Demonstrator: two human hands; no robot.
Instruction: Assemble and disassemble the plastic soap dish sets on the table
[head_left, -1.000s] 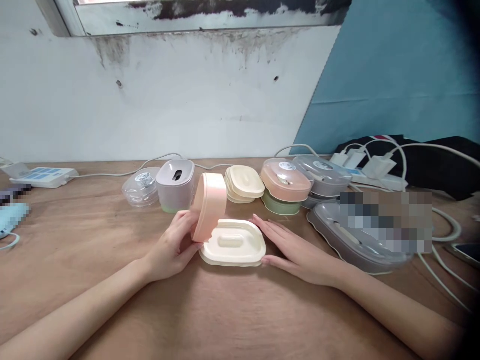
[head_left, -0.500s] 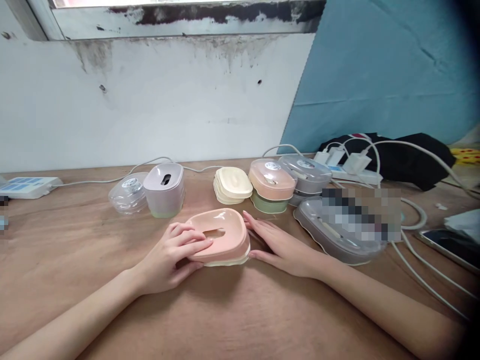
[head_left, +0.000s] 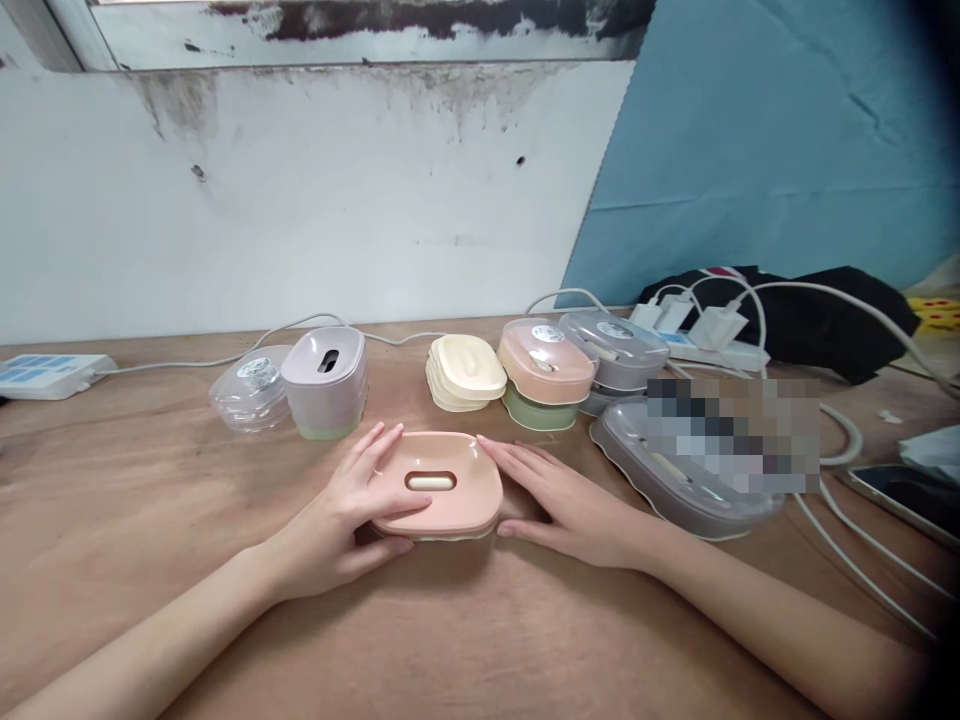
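In front of me on the wooden table lies a pink soap dish with an oval slot in its top. A pale cream ridge shows through the slot, and a thin cream edge peeks out underneath. My left hand grips its left side, fingers over the top and thumb at the near edge. My right hand holds the right side, fingertips at the far corner and thumb at the near one. Behind it sits a stack of cream trays.
At the back left stand clear lids and a stack of lilac trays. Right of centre are a pink lidded dish, green trays and grey lidded dishes. Chargers, cables and a phone lie farther right.
The pink soap dish has gone from tilted to flat over the cream piece, and the cream ridge now shows in its slot. Both hands stay at its sides.
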